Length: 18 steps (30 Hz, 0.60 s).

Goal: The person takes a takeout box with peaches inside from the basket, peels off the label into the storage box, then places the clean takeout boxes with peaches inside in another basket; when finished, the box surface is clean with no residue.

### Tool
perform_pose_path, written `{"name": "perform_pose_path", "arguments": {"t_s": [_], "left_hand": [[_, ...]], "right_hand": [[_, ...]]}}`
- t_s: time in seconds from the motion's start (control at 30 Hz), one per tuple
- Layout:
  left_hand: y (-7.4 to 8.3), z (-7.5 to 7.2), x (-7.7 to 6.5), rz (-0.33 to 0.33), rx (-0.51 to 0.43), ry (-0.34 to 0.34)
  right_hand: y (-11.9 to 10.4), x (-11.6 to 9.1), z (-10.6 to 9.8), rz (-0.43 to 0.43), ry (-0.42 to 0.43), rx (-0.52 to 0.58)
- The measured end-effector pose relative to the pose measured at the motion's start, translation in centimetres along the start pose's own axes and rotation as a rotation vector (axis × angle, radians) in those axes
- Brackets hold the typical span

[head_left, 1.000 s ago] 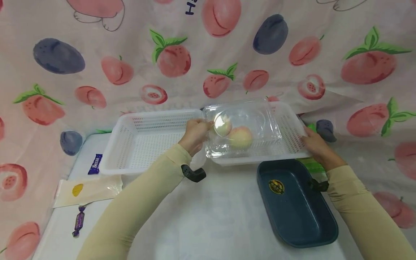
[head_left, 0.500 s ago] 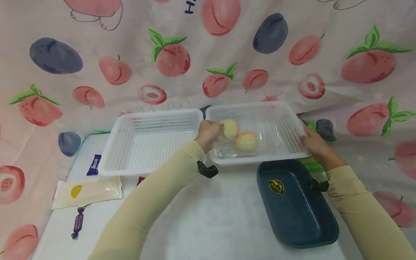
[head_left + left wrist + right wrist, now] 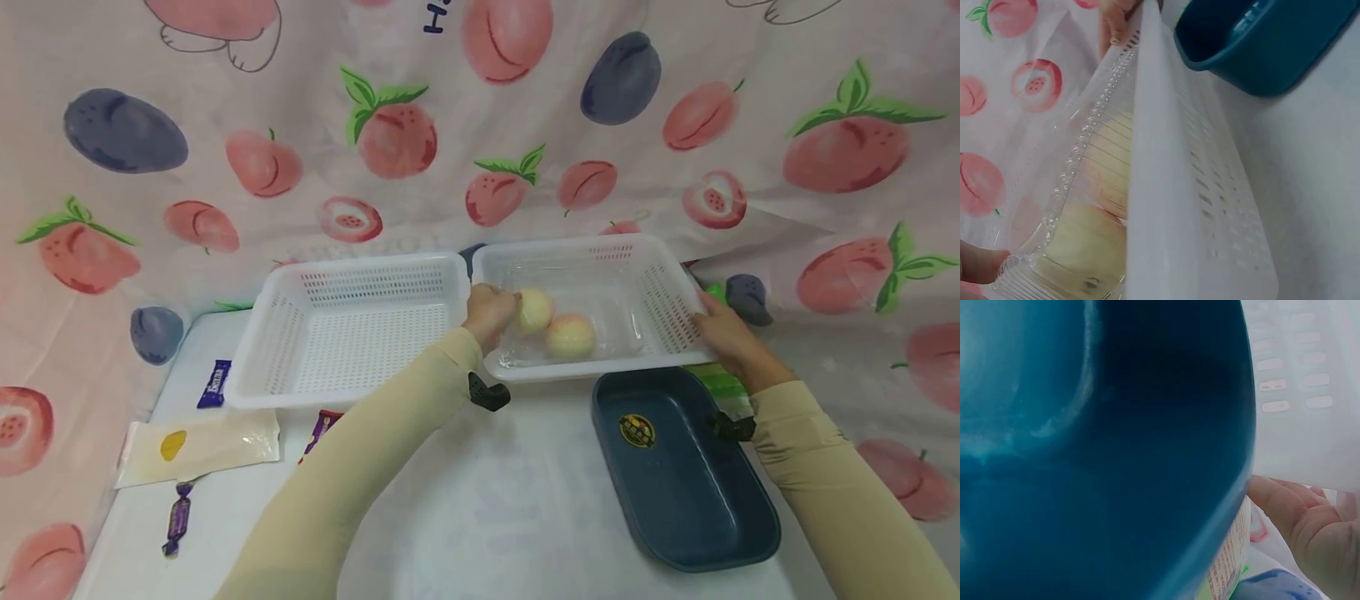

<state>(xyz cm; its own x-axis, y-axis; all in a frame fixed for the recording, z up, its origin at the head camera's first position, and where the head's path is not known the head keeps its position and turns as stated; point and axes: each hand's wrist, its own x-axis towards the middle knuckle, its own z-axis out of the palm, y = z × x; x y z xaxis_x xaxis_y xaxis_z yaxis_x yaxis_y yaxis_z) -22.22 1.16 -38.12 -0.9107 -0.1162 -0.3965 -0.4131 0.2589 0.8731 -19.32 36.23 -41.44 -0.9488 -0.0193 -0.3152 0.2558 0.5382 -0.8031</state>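
Note:
My left hand (image 3: pixel 491 315) pinches the left end of a clear plastic box (image 3: pixel 611 308), which lies inside the right white perforated basket (image 3: pixel 585 367). Two pale yellow-pink peaches (image 3: pixel 570 336) show through the box, close to my left fingers. In the left wrist view, the ridged edge of the box and the peaches (image 3: pixel 1085 244) appear beside the basket wall (image 3: pixel 1163 162). My right hand (image 3: pixel 731 337) holds the basket's right end at the rim. Seen from the right wrist, that hand (image 3: pixel 1316 531) is partly hidden behind a dark blue bin (image 3: pixel 1172 456).
Left of the basket stands a second white basket (image 3: pixel 360 342). The blue bin sits at front right, over a green package (image 3: pixel 723 383). On the left lie a cream packet (image 3: pixel 217 446), a blue-wrapped bar (image 3: pixel 215 384), a purple candy (image 3: pixel 177 521) and a red-purple wrapper (image 3: pixel 321 432).
My left hand has moved right and lowered the clear box from above the basket into it, the peaches moving along. The right hand stays on the basket's end.

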Motion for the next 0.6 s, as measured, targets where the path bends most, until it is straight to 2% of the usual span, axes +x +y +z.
{"name": "perform_pose_path", "arguments": {"t_s": [0.23, 0.47, 0.6], "left_hand": [[-0.33, 0.42, 0.06, 0.024, 0.054, 0.005], [-0.27, 0.5, 0.41, 0.125, 0.254, -0.024], [-0.14, 0.53, 0.85, 0.141, 0.357, -0.056]], "right_hand": [[-0.03, 0.23, 0.17, 0.004, 0.002, -0.01], [-0.22, -0.13, 0.06, -0.009, -0.005, -0.025], [-0.28, -0.2, 0.15, -0.004, -0.001, -0.025]]}}
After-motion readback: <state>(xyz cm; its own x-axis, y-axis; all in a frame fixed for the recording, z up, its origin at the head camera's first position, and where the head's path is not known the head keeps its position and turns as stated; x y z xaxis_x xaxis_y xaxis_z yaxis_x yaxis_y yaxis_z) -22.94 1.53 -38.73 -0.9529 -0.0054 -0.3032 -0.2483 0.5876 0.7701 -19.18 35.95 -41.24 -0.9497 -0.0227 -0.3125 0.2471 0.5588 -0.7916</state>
